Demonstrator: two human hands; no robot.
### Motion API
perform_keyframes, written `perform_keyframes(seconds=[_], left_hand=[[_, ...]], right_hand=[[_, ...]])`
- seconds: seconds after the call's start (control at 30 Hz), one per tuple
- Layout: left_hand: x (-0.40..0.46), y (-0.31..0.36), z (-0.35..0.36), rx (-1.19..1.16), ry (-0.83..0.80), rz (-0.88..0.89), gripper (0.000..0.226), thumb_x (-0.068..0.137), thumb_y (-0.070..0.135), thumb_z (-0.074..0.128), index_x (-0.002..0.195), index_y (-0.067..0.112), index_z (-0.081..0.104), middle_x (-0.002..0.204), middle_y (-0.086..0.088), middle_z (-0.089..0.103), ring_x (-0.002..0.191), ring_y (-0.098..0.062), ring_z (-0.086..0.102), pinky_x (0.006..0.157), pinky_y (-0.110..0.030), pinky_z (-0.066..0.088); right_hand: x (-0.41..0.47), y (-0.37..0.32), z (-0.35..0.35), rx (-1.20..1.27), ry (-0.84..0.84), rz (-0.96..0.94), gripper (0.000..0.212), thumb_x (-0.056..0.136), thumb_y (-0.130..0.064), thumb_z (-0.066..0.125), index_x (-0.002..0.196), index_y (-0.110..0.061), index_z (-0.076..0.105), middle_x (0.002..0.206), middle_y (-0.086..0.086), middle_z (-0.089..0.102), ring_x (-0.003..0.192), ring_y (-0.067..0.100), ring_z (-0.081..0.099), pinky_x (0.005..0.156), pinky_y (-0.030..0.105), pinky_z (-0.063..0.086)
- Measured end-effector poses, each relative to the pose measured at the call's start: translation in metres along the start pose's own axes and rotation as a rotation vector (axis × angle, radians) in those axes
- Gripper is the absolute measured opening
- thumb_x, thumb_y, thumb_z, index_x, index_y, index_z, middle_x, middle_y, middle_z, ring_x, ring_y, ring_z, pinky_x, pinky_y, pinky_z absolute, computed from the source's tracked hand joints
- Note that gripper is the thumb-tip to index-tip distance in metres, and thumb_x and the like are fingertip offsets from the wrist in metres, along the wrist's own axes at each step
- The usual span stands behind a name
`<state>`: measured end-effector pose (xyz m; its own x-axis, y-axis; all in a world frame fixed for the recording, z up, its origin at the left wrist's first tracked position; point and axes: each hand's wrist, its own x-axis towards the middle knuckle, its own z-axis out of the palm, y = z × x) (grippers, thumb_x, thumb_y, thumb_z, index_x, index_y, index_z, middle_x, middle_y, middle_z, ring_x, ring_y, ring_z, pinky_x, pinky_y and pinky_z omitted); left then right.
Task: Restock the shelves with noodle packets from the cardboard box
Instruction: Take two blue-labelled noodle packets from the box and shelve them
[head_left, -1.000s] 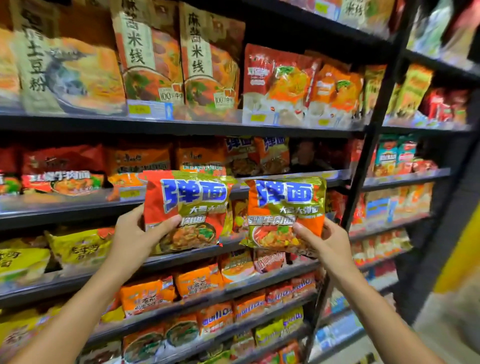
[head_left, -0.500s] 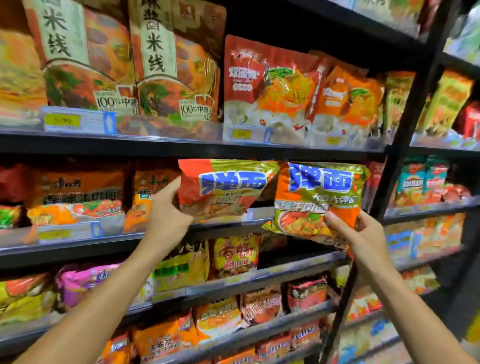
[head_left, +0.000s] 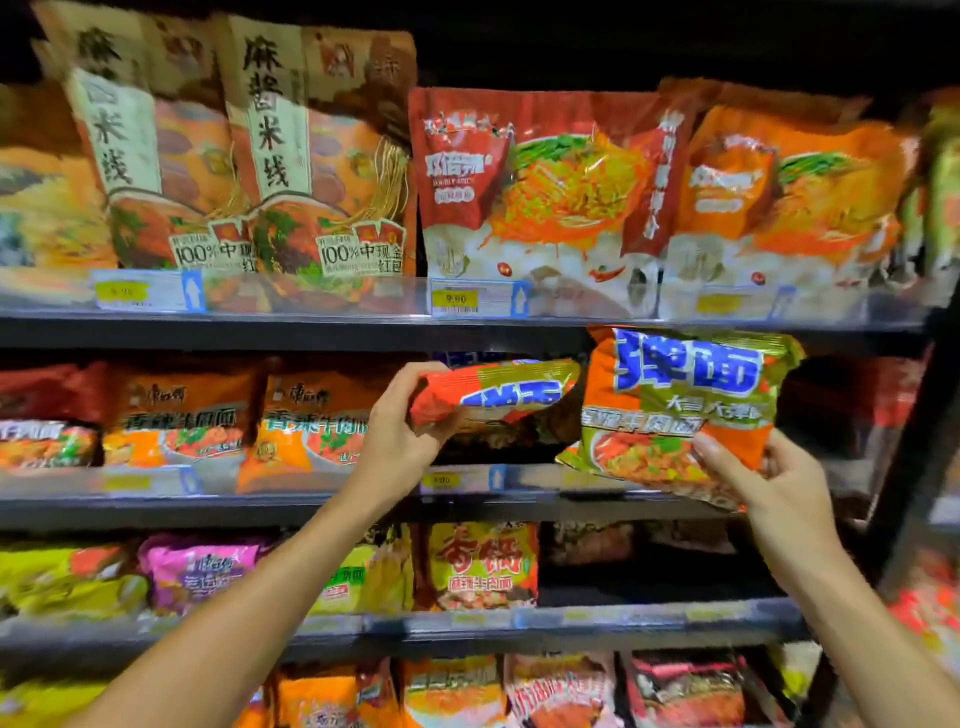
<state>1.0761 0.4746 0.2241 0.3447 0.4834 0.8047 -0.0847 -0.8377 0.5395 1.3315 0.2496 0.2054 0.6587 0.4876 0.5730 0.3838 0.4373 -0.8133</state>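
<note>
I hold two orange-and-green noodle packets with blue lettering up at the second shelf (head_left: 519, 499). My left hand (head_left: 400, 431) grips the left noodle packet (head_left: 498, 389) by its left end; it is tilted back, its top reaching into the dark gap of the shelf. My right hand (head_left: 769, 483) pinches the right noodle packet (head_left: 680, 410) at its lower right corner, facing me just in front of the shelf, its top under the shelf above. The cardboard box is out of view.
Orange packets (head_left: 311, 421) fill the second shelf to the left of my hands. Large pouches (head_left: 545, 187) stand on the shelf above. Yellow, pink and orange packets (head_left: 483, 566) sit below. A black upright post (head_left: 914, 441) bounds the bay at right.
Both hands rose and moved forward with their packets, from a lower shelf level up to the second shelf. The left packet tipped back into the gap.
</note>
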Motion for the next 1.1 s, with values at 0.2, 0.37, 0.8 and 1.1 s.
perform_keyframes(seconds=[0.2, 0.37, 0.8, 1.1], left_hand=[[0.005, -0.006, 0.020, -0.023, 0.027, -0.350, 0.042, 0.084, 0.004, 0.075, 0.102, 0.035, 0.052, 0.103, 0.006, 0.068, 0.095, -0.002, 0.065, 0.088, -0.025, 0.049], [0.009, -0.003, 0.017, 0.073, -0.019, -0.536, 0.034, 0.085, 0.008, 0.074, 0.100, 0.024, 0.047, 0.106, -0.003, 0.060, 0.097, -0.014, 0.059, 0.078, -0.025, 0.047], [-0.003, -0.005, 0.027, 0.806, 0.279, -0.080, 0.068, 0.075, 0.014, 0.080, 0.128, 0.011, 0.037, 0.129, -0.011, 0.035, 0.118, -0.027, 0.036, 0.087, -0.028, 0.042], [-0.017, -0.017, 0.034, 0.931, -0.188, 0.087, 0.028, 0.096, 0.034, 0.053, 0.117, 0.022, 0.068, 0.111, 0.005, 0.056, 0.104, -0.017, 0.047, 0.081, -0.034, 0.048]], right_hand=[[0.014, 0.018, -0.011, 0.006, -0.033, -0.021, 0.026, 0.076, -0.023, 0.077, 0.101, -0.021, 0.069, 0.095, -0.015, 0.077, 0.088, 0.003, 0.073, 0.074, 0.013, 0.056], [0.018, 0.028, -0.011, 0.042, -0.032, -0.054, 0.029, 0.074, -0.023, 0.077, 0.101, -0.025, 0.066, 0.096, -0.021, 0.075, 0.090, -0.001, 0.071, 0.077, 0.011, 0.054], [0.031, 0.040, 0.011, 0.045, -0.214, -0.198, 0.041, 0.083, -0.001, 0.070, 0.114, -0.026, 0.060, 0.106, -0.020, 0.072, 0.102, 0.000, 0.067, 0.085, 0.012, 0.052], [0.056, 0.035, 0.036, -0.319, -0.383, -0.166, 0.034, 0.086, -0.020, 0.077, 0.114, -0.033, 0.062, 0.108, -0.002, 0.060, 0.101, 0.006, 0.060, 0.081, 0.015, 0.049]])
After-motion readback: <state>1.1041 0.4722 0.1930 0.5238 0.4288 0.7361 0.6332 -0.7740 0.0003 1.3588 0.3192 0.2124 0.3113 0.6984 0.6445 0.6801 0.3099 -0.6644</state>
